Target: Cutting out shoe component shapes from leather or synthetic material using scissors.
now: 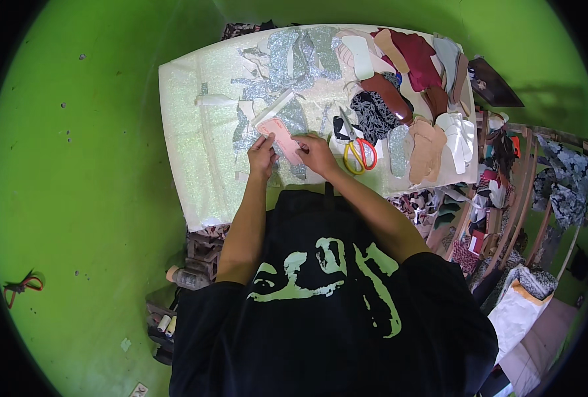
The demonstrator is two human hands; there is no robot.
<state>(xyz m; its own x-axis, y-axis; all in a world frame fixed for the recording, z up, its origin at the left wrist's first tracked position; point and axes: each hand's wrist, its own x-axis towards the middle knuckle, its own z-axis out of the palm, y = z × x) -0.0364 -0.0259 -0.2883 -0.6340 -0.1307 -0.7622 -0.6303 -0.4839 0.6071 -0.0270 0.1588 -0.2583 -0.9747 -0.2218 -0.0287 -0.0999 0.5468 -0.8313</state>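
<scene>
A pink, sole-shaped flat piece with markings [281, 135] is held over the table between my two hands. My left hand [262, 156] pinches its left edge with closed fingers. From the other side, my right hand [314, 155] grips its right edge, thumb and fingers together. A white strip [275, 106] lies just beyond the pink piece, and glittery silver-grey material [293, 118] shows beside and under it. Scissors [356, 147] with one yellow and one red handle rest right of my right hand, blades pointing away from me.
Far on the pale table covering [201, 142] lie silver glitter scraps [284, 53]. At right are dark red material [421, 63], tan sole-shaped pieces [427, 152], white pieces [455, 142] and a black-and-white tangled heap [372, 111]. A wooden rack [515, 198] full of materials stands right of the table.
</scene>
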